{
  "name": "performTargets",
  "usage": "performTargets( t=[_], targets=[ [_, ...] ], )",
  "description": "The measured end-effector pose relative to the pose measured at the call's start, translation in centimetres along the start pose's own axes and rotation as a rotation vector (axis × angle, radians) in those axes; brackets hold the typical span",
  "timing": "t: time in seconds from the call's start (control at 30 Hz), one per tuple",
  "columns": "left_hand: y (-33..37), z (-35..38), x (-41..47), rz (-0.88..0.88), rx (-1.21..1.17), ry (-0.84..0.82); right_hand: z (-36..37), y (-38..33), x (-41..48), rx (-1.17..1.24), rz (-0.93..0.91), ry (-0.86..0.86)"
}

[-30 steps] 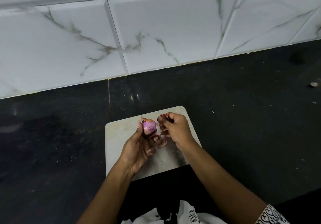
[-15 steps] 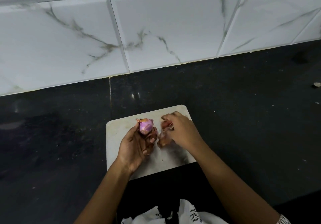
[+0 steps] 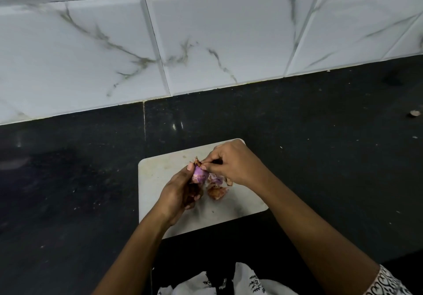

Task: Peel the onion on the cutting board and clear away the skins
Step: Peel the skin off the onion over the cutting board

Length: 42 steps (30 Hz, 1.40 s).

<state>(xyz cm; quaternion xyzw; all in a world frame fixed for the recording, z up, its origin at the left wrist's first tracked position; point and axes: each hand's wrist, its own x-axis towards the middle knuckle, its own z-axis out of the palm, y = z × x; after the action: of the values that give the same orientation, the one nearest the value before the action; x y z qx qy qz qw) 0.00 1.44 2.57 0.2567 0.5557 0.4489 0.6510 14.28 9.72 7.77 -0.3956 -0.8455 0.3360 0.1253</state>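
A small purple onion point(image 3: 198, 174) is held upright in my left hand point(image 3: 177, 193), just above the white cutting board point(image 3: 158, 171). My right hand point(image 3: 235, 164) pinches the brown dry skin at the onion's top between thumb and forefinger. Loose skins point(image 3: 217, 189), brown and purple, lie on the board right of the onion and under my right hand. My left fingers hide the onion's lower half.
The board lies on a black stone counter point(image 3: 320, 148) near its front edge. A white marble-tiled wall point(image 3: 206, 38) rises behind. One small scrap point(image 3: 414, 113) sits on the counter at the far right. White patterned cloth point(image 3: 240, 283) shows at the bottom.
My right hand dropped a piece of skin onto the board, then came back up to the onion's top and pinched the skin there. My left hand kept hold of the onion.
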Motion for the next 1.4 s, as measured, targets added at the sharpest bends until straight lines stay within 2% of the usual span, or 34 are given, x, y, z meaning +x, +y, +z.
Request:
performTargets(
  t=[0.4,0.47,0.6,0.87,1.2,1.4],
  targets=[
    [0.1,0.4,-0.3,-0.006,0.171,0.031,1.6,1.4,-0.2,0.176,0.097,0.071],
    [0.1,0.4,-0.3,-0.018,0.17,0.044,1.9,1.7,-0.3,0.244,0.138,0.08],
    [0.3,0.6,-0.2,0.053,0.316,0.07,2.3,2.1,-0.2,0.38,0.241,0.116],
    [0.5,1.3,0.0,0.233,0.418,0.168,2.1,1.0,0.0,0.214,0.202,0.173],
    [0.2,1.3,0.0,0.251,0.407,0.165,2.9,0.8,-0.5,0.183,0.161,0.269],
    [0.0,1.9,-0.3,0.26,0.371,0.169,3.5,-0.1,-0.5,0.058,0.142,0.356]
  ],
)
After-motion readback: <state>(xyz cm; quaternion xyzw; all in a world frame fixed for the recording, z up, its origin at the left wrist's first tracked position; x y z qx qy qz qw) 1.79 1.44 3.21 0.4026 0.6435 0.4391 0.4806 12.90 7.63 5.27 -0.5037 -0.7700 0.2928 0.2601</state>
